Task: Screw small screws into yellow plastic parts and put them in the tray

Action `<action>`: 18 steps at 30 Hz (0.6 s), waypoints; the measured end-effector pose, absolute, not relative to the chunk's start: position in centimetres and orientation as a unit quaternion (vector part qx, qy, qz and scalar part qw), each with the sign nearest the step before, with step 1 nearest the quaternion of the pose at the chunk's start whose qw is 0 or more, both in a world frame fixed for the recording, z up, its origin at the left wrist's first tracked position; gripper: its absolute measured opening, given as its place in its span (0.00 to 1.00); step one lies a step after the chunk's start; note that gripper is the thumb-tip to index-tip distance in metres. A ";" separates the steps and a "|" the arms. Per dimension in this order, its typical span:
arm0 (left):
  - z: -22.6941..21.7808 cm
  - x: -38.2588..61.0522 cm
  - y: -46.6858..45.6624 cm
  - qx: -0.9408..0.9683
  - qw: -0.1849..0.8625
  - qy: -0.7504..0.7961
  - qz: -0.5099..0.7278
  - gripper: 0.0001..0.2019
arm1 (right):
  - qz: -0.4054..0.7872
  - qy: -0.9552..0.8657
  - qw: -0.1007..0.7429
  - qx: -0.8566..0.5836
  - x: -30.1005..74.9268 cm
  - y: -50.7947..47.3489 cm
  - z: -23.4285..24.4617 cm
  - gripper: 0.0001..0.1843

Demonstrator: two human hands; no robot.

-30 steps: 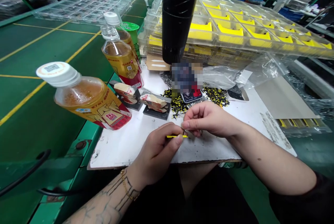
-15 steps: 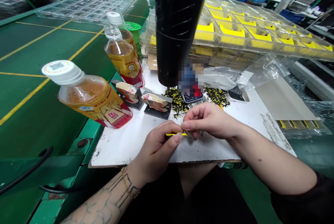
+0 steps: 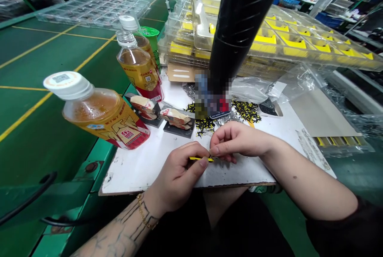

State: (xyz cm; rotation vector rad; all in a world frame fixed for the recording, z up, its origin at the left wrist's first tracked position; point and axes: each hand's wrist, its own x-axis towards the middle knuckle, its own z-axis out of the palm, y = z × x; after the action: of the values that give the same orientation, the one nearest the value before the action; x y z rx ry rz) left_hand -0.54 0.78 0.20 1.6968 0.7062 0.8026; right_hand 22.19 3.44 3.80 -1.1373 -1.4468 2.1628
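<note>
Between the thumb and fingers of my left hand (image 3: 182, 173) is a small, flat yellow plastic piece (image 3: 194, 158), mostly covered by the fingers. My right hand (image 3: 236, 141) meets it at the piece's right end with thumb and forefinger pinched; whatever lies in that pinch is too small to make out. Beyond the hands a pile of tiny black-and-yellow parts (image 3: 245, 110) lies on the white board (image 3: 143, 169). A phone (image 3: 220, 115) rests among the parts, its screen blurred. Two dark blocks (image 3: 178, 127) with taped wrapping stand left of the pile.
A thick black cylinder (image 3: 239, 21) hangs close in front, hiding part of the scene. Drink bottles (image 3: 98, 109) stand at the left. Clear trays (image 3: 287, 41) of yellow pieces are stacked behind. Plastic bags (image 3: 251, 89) and a cardboard sheet (image 3: 323, 109) lie at the right.
The black cylinder appears shifted to the right, uncovering more of the trays behind it. Both hands stay together around the yellow piece, slightly lower in view.
</note>
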 end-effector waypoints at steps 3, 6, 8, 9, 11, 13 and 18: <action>0.2 -0.6 0.6 0.718 0.533 0.305 0.328 0.12 | 0.755 -0.501 0.159 -0.392 22.0 3.3 3.8 0.19; 0.0 -0.6 0.4 0.708 0.538 0.323 0.325 0.13 | 0.755 -0.479 0.202 -0.400 21.5 3.2 3.5 0.19; 0.0 -0.5 0.4 0.712 0.529 0.327 0.326 0.11 | 0.753 -0.464 0.225 -0.410 21.2 3.0 3.3 0.19; 0.0 -0.5 0.3 0.717 0.520 0.329 0.328 0.10 | 0.750 -0.459 0.233 -0.415 21.0 2.9 3.2 0.19; 0.0 -0.4 0.2 0.729 0.501 0.331 0.327 0.08 | 0.743 -0.457 0.244 -0.424 20.8 2.6 3.2 0.19; -0.1 -0.2 0.0 0.738 0.488 0.331 0.329 0.06 | 0.733 -0.464 0.244 -0.433 20.6 2.3 3.2 0.20; -0.6 0.3 -0.5 0.719 0.460 0.348 0.387 0.02 | 0.679 -0.490 0.296 -0.460 19.8 1.6 3.2 0.22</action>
State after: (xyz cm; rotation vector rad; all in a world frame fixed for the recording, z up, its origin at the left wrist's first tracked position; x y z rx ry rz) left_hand 0.32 -0.49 -0.59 1.7714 0.8577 0.9528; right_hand 19.76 1.59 3.20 -1.2230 -1.3027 1.8057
